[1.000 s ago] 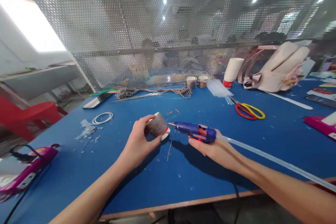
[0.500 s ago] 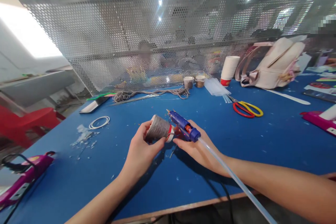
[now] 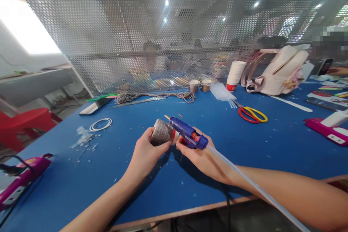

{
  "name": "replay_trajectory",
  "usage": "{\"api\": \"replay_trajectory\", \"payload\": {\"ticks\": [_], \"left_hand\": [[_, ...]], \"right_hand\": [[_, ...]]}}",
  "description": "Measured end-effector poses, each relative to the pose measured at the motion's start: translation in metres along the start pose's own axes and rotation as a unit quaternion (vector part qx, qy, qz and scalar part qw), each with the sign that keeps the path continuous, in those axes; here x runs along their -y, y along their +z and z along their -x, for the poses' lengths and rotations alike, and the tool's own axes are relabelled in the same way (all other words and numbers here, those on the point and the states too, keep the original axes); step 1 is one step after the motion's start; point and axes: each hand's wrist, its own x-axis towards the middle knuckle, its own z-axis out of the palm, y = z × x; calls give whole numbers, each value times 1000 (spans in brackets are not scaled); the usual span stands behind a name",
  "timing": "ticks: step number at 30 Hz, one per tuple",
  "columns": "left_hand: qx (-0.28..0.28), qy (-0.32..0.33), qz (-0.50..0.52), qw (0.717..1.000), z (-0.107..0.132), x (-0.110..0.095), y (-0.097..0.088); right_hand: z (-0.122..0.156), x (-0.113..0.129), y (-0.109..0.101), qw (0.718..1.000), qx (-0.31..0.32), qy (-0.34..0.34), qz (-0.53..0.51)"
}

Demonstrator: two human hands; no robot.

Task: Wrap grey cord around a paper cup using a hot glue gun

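A blue table (image 3: 272, 145) fills the lower part of the view, and behind it stands a perforated metal screen (image 3: 122, 25). The left hand (image 3: 145, 150) holds a paper cup wrapped with grey cord (image 3: 161, 133); its thumb and fingers are clamped on the cup, which lies tilted on its side between them, with the red and white rim toward the right fingers.

The right hand (image 3: 202, 156) is closed around a blue glue gun (image 3: 183, 127), though some of its fingers are hidden behind the gun. From these fingers, a long clear glue stick (image 3: 232, 167) runs out toward the lower right.

One second ago, the gun pointed at the cup from the right side, and the two hands were apart. Now the right fingertips are just beside the rim; if they touch it, I cannot tell. The nozzle has passed above the cup and points away to the upper left.

Beyond the left fingers lies a bundle of grey cord (image 3: 126, 98), and to their left a white ring-shaped coil (image 3: 98, 129). Beyond the right fingers are the scissors (image 3: 251, 121) and a stack of paper cups (image 3: 236, 74). Far to their right, another person's hand (image 3: 337, 71) with a phone (image 3: 325, 67) has come into view.
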Motion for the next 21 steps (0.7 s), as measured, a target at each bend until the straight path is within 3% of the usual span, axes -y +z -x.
{"api": "replay_trajectory", "payload": {"ticks": [4, 8, 12, 15, 17, 21], "left_hand": [[-32, -13, 28, 999, -1, 0, 2], [-35, -21, 100, 994, -3, 2, 2], [-42, -26, 134, 990, -6, 4, -2], [-59, -17, 107, 992, -9, 7, -6], [-65, 0, 83, 994, -12, 8, -8], [-62, 48, 33, 996, -13, 12, -7]], "right_hand": [[8, -8, 5, 999, 18, -25, -20], [13, -13, 6, 991, 25, -129, 14], [20, -9, -9, 969, 76, -228, 51], [22, 0, -26, 949, 53, -295, 93], [18, 6, -36, 958, 25, -263, 111], [6, 13, -43, 980, 38, -112, 160]]}}
